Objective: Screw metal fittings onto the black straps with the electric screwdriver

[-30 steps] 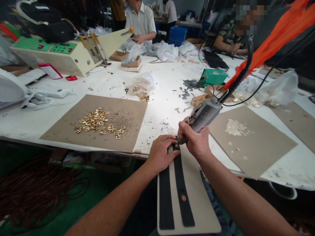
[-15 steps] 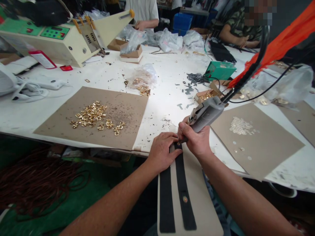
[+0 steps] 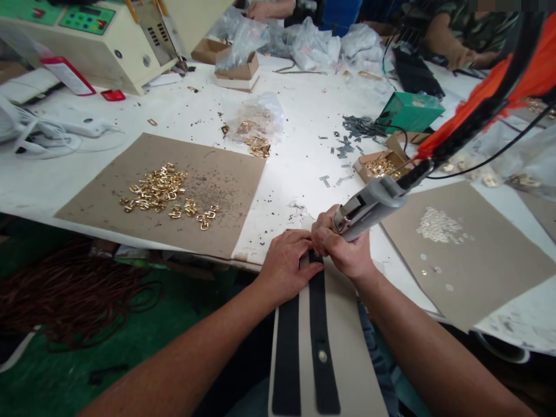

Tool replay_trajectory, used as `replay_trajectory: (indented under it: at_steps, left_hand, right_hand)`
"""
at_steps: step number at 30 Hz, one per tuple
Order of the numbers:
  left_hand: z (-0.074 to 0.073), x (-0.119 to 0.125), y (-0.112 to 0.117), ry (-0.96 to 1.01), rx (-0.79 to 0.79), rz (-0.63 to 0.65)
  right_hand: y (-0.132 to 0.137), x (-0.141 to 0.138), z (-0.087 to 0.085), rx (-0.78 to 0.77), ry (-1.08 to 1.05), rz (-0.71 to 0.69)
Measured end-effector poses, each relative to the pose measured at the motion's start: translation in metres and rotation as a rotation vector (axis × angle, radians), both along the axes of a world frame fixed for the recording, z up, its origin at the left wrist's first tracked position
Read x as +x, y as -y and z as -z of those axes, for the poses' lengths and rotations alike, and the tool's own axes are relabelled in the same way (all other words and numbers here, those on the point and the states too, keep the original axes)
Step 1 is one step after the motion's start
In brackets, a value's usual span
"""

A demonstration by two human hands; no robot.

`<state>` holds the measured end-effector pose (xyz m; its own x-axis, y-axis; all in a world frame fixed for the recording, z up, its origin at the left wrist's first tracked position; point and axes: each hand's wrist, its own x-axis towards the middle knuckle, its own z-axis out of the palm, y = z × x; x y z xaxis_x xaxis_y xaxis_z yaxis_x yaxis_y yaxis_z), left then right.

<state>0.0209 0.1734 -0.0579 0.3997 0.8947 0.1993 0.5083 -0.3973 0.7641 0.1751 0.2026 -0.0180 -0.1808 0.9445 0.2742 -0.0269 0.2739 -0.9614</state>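
Observation:
In my right hand (image 3: 343,243) is a grey hand-held power tool (image 3: 371,205) that looks like a powered screwdriver, with a black cord running from its top. Its tip points down at the far end of a black strap (image 3: 318,307); my fingers hide the tip. My left hand (image 3: 284,266) holds that end, thumb on one side and fingers on the other. A gold-coloured metal stud (image 3: 322,355) sits on the strap nearer me. The strap lies on a beige board (image 3: 347,347), beside a wider black strip (image 3: 286,359).
Gold buckles (image 3: 160,186) lie on a brown cardboard sheet (image 3: 238,179) at left. Clear discs (image 3: 438,225) rest on another sheet (image 3: 486,266) at right. Beyond are small grey plates (image 3: 346,147), a green box (image 3: 410,110), a cream machine (image 3: 108,58) and two people's arms.
My view has tilted down, so the table's far things sit higher. Both hands stay at the strap's far end; the tool's tip, visible before, is now covered by my right fingers.

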Motion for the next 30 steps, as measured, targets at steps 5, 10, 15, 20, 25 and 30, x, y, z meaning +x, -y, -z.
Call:
replay_trajectory:
  at_steps: [5,10,15,20,25,30]
  left_hand:
    - [0.002,0.000,-0.001,0.005,0.042,0.002]
    - [-0.004,-0.004,0.012,0.031,0.110,-0.135]
    - [-0.008,-0.019,0.043,-0.030,0.043,-0.391]
    - [-0.025,-0.018,0.041,-0.175,0.095,-0.266]
    - [-0.026,0.000,0.020,-0.219,0.105,-0.123]
    - [-0.020,0.003,0.012,-0.202,0.073,-0.139]
  right_hand:
    - [-0.003,-0.001,-0.003,-0.032,0.066,-0.028]
    - [0.003,0.003,-0.001,-0.034,-0.019,0.049]
    - [0.009,0.006,0.000,-0.024,-0.036,0.085]
    - [0.009,0.005,0.001,-0.050,-0.107,0.107]
    - [0.011,0.003,-0.004,-0.025,-0.110,0.090]
    - [0.015,0.018,-0.026,-0.104,-0.223,0.238]
